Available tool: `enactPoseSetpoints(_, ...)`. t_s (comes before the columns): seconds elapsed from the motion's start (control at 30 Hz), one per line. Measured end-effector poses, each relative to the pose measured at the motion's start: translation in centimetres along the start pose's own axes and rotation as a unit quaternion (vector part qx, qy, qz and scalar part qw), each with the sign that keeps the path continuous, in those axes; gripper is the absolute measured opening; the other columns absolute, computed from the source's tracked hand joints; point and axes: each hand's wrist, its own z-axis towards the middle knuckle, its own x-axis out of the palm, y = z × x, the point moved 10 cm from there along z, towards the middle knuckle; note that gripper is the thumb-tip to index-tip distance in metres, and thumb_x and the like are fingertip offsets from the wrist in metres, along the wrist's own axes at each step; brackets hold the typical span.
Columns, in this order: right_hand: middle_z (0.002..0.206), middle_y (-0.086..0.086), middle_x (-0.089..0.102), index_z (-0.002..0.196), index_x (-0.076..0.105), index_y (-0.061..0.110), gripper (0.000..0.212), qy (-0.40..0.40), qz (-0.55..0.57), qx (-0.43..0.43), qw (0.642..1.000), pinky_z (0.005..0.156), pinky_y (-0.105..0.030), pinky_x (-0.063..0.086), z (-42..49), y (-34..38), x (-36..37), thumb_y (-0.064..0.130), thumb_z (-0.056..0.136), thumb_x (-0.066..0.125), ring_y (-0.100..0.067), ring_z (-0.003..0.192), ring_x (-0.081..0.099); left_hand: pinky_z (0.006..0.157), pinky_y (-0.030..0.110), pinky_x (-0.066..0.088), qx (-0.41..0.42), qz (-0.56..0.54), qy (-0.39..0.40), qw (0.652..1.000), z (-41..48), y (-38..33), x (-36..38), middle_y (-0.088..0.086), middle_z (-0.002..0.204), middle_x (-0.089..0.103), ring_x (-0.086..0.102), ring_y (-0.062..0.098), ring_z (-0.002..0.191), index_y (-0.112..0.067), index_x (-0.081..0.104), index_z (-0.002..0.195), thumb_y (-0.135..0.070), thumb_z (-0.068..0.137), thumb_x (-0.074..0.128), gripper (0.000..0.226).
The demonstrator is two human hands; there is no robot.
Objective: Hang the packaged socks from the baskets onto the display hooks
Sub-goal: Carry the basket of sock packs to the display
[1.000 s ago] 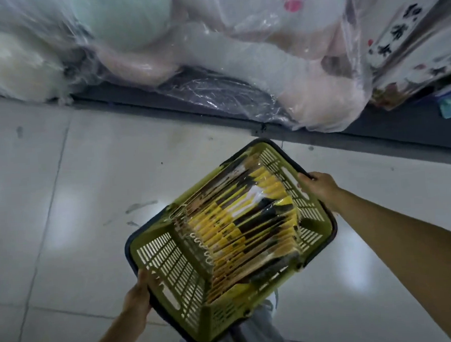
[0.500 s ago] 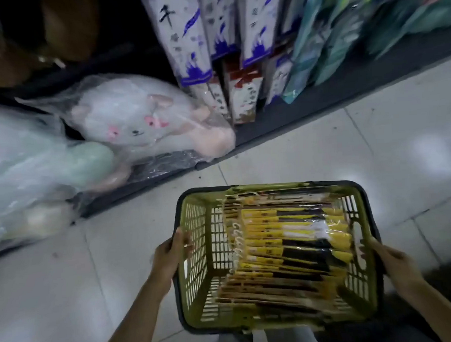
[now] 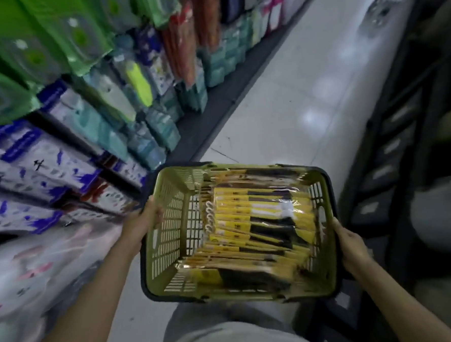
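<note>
Olive basket [image 3: 168, 243], clasped at both ends by left hand [image 3: 143, 223] and right hand [image 3: 352, 247], has swung to face the aisle, packaged socks [image 3: 254, 227] still unhung.

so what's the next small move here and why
Probably lower the basket onto the floor. The left hand and right hand each grip an end of it, so neither is free, and the sock packs all lie inside it.
</note>
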Motion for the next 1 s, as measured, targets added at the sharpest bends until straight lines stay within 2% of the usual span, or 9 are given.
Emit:
enactPoseSetpoints(0.07, 0.089, -0.014, 0.073, 0.099, 0.07, 0.004, 0.042, -0.019, 0.032, -0.008, 0.999, 0.067, -0.032, 0.054, 1.1, 2.8, -1.3, 0.044, 0.091, 0.058, -0.026, 0.078, 0.07, 0.047, 0.021, 0.045, 0.003, 0.001, 0.031, 1.0, 1.8, -4.1, 3.4, 0.0, 0.06, 0.066, 0.057, 0.011, 0.044, -0.01, 0.071, 0.087, -0.047, 0.093, 0.053, 0.042)
enactPoseSetpoints(0.17, 0.087, -0.013, 0.071, 0.095, 0.07, 0.005, 0.039, -0.039, 0.077, 0.0, 0.996, 0.065, -0.032, 0.052, 3.6, 6.6, -2.7, 0.042, 0.092, 0.057, -0.025, 0.074, 0.067, 0.052, 0.024, 0.048, 0.012, 0.022, 0.066, 0.997, 5.0, -10.0, 8.3, 0.003, 0.064, 0.069, 0.06, 0.014, 0.049, -0.01, 0.072, 0.085, -0.052, 0.091, 0.052, 0.047)
enactPoseSetpoints(0.3, 0.071, -0.008, 0.073, 0.086, 0.069, 0.006, 0.036, -0.064, 0.097, 0.013, 0.993, 0.057, -0.029, 0.05, 8.2, 11.8, -3.6, 0.041, 0.091, 0.059, -0.02, 0.064, 0.067, 0.051, 0.023, 0.048, 0.019, 0.028, 0.113, 0.993, 9.7, -16.5, 15.2, 0.003, 0.07, 0.067, 0.06, 0.011, 0.05, -0.006, 0.069, 0.09, -0.047, 0.093, 0.051, 0.045)
enactPoseSetpoints(0.43, 0.08, -0.013, 0.069, 0.089, 0.068, 0.004, 0.036, -0.11, 0.116, 0.046, 0.986, 0.058, -0.032, 0.048, 13.5, 16.9, -4.4, 0.039, 0.092, 0.059, -0.025, 0.07, 0.064, 0.061, 0.028, 0.049, 0.02, 0.073, 0.15, 0.986, 15.2, -24.7, 23.1, 0.006, 0.075, 0.068, 0.061, 0.017, 0.063, -0.007, 0.07, 0.088, -0.045, 0.094, 0.051, 0.044)
enactPoseSetpoints(0.6, 0.061, -0.002, 0.069, 0.082, 0.07, 0.01, 0.034, -0.157, 0.147, 0.077, 0.974, 0.056, -0.03, 0.045, 19.3, 23.6, -5.9, 0.042, 0.091, 0.059, -0.02, 0.064, 0.063, 0.06, 0.025, 0.049, 0.05, 0.119, 0.186, 0.974, 20.6, -36.5, 33.2, 0.003, 0.08, 0.071, 0.066, 0.015, 0.07, -0.011, 0.071, 0.087, -0.044, 0.092, 0.054, 0.038)
enactPoseSetpoints(0.7, 0.074, -0.006, 0.07, 0.085, 0.071, 0.01, 0.034, -0.176, 0.174, 0.081, 0.966, 0.058, -0.031, 0.047, 23.3, 28.1, -7.4, 0.042, 0.09, 0.06, -0.021, 0.068, 0.064, 0.059, 0.023, 0.05, 0.063, 0.133, 0.219, 0.964, 23.0, -42.8, 39.9, 0.002, 0.078, 0.071, 0.065, 0.013, 0.068, -0.012, 0.07, 0.085, -0.046, 0.092, 0.053, 0.038)
enactPoseSetpoints(0.83, 0.082, -0.008, 0.068, 0.088, 0.069, 0.011, 0.034, -0.176, 0.192, 0.077, 0.962, 0.073, -0.036, 0.049, 30.4, 35.2, -9.7, 0.043, 0.091, 0.058, -0.023, 0.076, 0.063, 0.054, 0.02, 0.051, 0.078, 0.13, 0.218, 0.964, 26.9, -50.3, 48.9, 0.0, 0.072, 0.07, 0.064, 0.011, 0.062, -0.012, 0.071, 0.083, -0.044, 0.092, 0.055, 0.038)
enactPoseSetpoints(1.0, 0.078, -0.007, 0.066, 0.085, 0.069, 0.011, 0.034, -0.161, 0.175, 0.055, 0.97, 0.065, -0.034, 0.048, 40.9, 46.9, -13.7, 0.042, 0.092, 0.058, -0.021, 0.072, 0.061, 0.063, 0.025, 0.05, 0.074, 0.109, 0.204, 0.97, 30.5, -58.5, 58.8, 0.002, 0.08, 0.069, 0.062, 0.014, 0.068, -0.012, 0.07, 0.087, -0.045, 0.093, 0.053, 0.038)
